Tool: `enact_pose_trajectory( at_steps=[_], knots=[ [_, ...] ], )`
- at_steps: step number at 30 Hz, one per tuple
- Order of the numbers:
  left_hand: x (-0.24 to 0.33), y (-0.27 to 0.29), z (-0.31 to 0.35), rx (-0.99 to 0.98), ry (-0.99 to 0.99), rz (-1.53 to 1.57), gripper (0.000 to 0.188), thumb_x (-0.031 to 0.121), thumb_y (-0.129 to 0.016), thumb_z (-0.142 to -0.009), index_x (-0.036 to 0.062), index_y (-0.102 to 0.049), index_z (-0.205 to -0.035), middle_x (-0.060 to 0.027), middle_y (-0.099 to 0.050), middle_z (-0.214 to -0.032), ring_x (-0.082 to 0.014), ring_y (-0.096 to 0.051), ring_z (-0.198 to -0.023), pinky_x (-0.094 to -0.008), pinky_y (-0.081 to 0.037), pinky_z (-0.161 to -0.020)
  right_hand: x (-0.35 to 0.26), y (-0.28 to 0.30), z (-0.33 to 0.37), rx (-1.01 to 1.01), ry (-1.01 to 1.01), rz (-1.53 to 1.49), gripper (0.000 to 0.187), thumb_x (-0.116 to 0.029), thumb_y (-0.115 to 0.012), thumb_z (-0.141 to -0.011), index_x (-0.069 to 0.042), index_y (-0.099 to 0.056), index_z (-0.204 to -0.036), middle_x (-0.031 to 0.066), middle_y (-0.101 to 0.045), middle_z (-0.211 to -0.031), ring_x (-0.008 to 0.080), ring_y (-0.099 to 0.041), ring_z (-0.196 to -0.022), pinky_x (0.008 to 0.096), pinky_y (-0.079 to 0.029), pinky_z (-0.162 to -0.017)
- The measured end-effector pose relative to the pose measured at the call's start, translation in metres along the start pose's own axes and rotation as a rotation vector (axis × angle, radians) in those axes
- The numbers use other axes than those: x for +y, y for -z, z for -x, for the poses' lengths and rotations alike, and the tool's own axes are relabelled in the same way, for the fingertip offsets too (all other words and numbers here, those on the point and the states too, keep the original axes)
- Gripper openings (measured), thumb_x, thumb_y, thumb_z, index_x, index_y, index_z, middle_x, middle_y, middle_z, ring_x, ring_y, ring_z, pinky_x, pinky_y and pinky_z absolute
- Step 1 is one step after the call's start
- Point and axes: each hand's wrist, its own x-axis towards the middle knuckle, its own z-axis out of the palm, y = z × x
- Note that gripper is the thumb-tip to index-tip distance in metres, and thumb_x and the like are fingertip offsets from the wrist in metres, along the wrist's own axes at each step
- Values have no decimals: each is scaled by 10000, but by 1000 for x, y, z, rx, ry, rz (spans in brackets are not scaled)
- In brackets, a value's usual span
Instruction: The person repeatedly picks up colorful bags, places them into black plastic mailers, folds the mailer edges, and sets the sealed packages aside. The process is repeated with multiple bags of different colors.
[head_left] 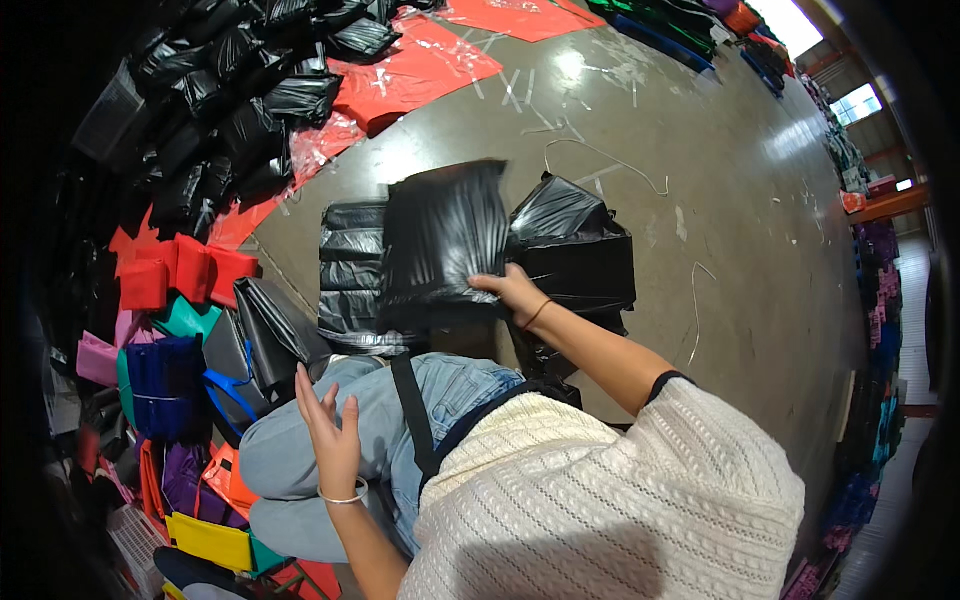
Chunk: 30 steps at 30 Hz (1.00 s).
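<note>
Holds the packet (440, 235) in the right hand (515, 292) by its lower right corner, above the floor (745, 290) and in front of the jeans (290, 440). Looks black, shiny and almost rectangular, with many fine wrinkles running from top to bottom and pale shine near the middle. Lays the thumb on the upper face and clamps the packet between thumb and fingers, though cannot see most of those fingers, as hidden at the corner. Holds the left hand (332, 435) raised in the air near the jeans, with fingers pointing up and thumb well apart.

Is a little blurred at the packet's edges; cannot tell what is inside. Covers also part of the stack (350, 265) at left, made of black packets. Cannot make out what lies in the shade just below. Comes close to the bag (575, 270) at right, also black; cannot tell if touching.

Shows farther off, at upper left, a pile (230, 120) of black bags beside red sheets (425, 70). Crowds the left side with red bundles (185, 275), a blue bundle (163, 375) and a yellow bag (210, 541).
</note>
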Motion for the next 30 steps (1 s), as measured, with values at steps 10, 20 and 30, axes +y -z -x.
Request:
enact_pose_trajectory(
  at_steps=[10, 20, 30],
  knots=[
    [-36, 28, 55, 95, 193, 33, 650, 104, -557, -985, 83, -243, -1555, -148, -393, -1478, -222, -580, -1164, -323, -450, -972, 150, 237, -96, 1138, -47, -282, 676, -243, -805, -759, 146, -518, -1231, 215, -640, -1160, 320, -664, -966, 431, -525, -872],
    [-57, 32, 93, 269, 247, 99, 563, 56, -560, -981, 30, -337, -1497, -113, -402, -1456, -152, -617, -1005, -269, -479, -874, 139, 279, -176, 1144, -248, -159, 770, -226, -823, -708, 79, -448, -1307, 276, -535, -1354, 344, -569, -1217, 412, -458, -1019],
    [-40, 23, 85, 380, 204, -9, 535, 24, -619, -920, 44, -448, -1426, -139, -413, -1431, -188, -627, -916, -296, -527, -833, 168, 302, -263, 787, -652, -234, 685, -517, -570, -826, 37, -623, -1226, 212, -600, -1318, 346, -586, -1172, 446, -436, -1037]
  ],
)
